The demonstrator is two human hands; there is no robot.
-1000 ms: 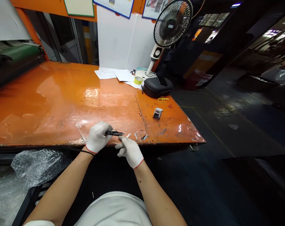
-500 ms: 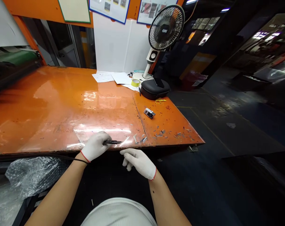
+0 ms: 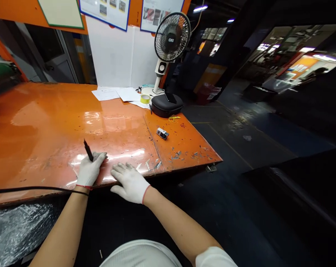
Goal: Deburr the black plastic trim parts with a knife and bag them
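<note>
My left hand (image 3: pixel 89 168), in a white glove with a red cuff, is closed around a slim black pen-like tool (image 3: pixel 88 150). The narrow end of the tool points up and away from me, over the orange tabletop (image 3: pixel 115 131). A black cable (image 3: pixel 31 188) runs from the left to my left wrist; whether it joins the tool is hidden. Gloved the same way, my right hand (image 3: pixel 130 182) is open, palm down with fingers spread, at the table's front edge. Nothing shows in it. Thin cut scraps (image 3: pixel 147 165) lie just to its right.
A small white-and-black device (image 3: pixel 162 133) lies on the table's right part, near more scraps (image 3: pixel 181 155). Behind are a black case (image 3: pixel 166 107) with a phone (image 3: pixel 170 98), yellow tape (image 3: pixel 145 99), papers (image 3: pixel 106 94) and a fan (image 3: pixel 172 37). Bubble wrap (image 3: pixel 20 230) is low left.
My left hand has turned the black tool from pointing right to pointing up and away. My right hand has moved left onto the table edge and flattened out. The view has swung right.
</note>
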